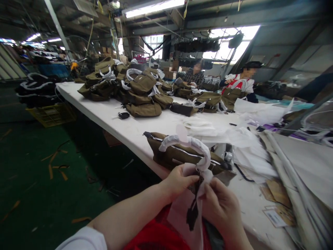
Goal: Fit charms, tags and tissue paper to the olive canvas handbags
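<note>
Olive-brown canvas handbag with a silver zipper (179, 152) lies on its side at the near edge of the long white worktable (109, 114), just past the person's hands at about twelve o'clock from them. Its curved handle wrapped in white foam sheet (192, 144) arches up over the zipper. From the handle's near end a loose piece of thin white wrapping paper (187, 208) hangs down between the hands, with a dark strap or tassel (193, 211) dangling in front of it.

The left hand (179, 180) sits at nine o'clock of the paper, fingers curled in, thumb and fingertips pinching the paper's top edge just under the handle. The right hand (223, 205) is at three o'clock of it, fingers bent and pinching the same paper and the top of the dark strap. The two hands are close together, nearly touching.

At one to three o'clock of the bag, loose sheets of white tissue paper (249, 152) are heaped on the table, with brown cardboard tags (278, 198) beside them. Far up the table, at eleven o'clock, stands a pile of matching olive-brown bags (137, 92). At one o'clock, across the table, two other people (234, 83) work on more bags. A yellow plastic crate (49, 114) rests on the green floor at ten o'clock.
</note>
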{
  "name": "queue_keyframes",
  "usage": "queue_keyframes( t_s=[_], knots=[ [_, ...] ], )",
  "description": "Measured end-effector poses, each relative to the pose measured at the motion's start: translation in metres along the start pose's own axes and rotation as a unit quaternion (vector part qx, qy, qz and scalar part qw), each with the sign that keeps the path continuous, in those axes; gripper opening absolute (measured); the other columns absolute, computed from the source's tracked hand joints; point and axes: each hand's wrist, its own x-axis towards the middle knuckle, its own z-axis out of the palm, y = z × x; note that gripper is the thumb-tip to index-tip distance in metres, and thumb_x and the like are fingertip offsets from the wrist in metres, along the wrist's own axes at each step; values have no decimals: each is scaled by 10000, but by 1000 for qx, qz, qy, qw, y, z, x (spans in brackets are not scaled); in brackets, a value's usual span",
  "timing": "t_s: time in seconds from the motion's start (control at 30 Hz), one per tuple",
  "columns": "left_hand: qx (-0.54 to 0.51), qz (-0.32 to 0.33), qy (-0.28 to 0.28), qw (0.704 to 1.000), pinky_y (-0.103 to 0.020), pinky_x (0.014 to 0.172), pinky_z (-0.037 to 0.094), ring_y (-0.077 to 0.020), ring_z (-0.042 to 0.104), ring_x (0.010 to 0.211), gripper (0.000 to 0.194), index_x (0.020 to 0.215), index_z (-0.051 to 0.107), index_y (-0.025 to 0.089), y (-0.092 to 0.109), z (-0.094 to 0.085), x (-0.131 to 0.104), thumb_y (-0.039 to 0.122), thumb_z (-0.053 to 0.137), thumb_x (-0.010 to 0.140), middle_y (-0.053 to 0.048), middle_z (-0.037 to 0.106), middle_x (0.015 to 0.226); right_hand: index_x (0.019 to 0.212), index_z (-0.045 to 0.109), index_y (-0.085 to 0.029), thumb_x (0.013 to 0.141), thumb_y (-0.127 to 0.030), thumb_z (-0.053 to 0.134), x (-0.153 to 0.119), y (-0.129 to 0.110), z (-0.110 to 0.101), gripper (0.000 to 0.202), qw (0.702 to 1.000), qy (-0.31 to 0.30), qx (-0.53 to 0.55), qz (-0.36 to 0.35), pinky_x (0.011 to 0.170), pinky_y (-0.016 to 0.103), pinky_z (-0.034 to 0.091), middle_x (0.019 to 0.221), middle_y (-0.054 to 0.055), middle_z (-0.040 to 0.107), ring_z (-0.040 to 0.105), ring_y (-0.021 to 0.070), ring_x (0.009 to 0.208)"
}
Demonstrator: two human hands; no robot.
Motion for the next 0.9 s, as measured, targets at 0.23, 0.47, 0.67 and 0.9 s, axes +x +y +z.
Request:
queue_keyframes(
  t_s=[0.23,0.47,0.67,0.9],
  knots=[
    [-40,-29,-5,999,-256,697,438,-131,568,687,253,828,694,117,0,-12,-3,290,758,655,-16,647,725,761,648,-244,918,-510,403,34,-19,11,394,982,-63,-171,46,582,292,346,712,35,705,635,212,659],
    [25,11,-20,999,-280,748,449,-154,605,749,422,902,694,116,5,-14,1,484,771,710,-43,676,816,947,642,-209,952,-519,384,25,-8,-2,404,998,23,-43,35,541,252,412,579,-9,606,581,155,534],
    [150,59,-39,986,-282,771,461,-185,625,830,268,952,721,134,7,-15,2,346,607,836,-46,697,852,713,639,-229,755,-707,573,33,-4,-10,485,973,57,-206,90,482,269,364,561,12,634,586,183,507],
    [457,122,89,877,-260,518,240,-98,399,530,435,528,557,149,21,-28,-4,452,631,832,35,439,522,718,594,-233,815,-609,535,49,-4,3,392,972,35,-218,78,516,273,325,569,12,613,562,193,539]
  ],
)
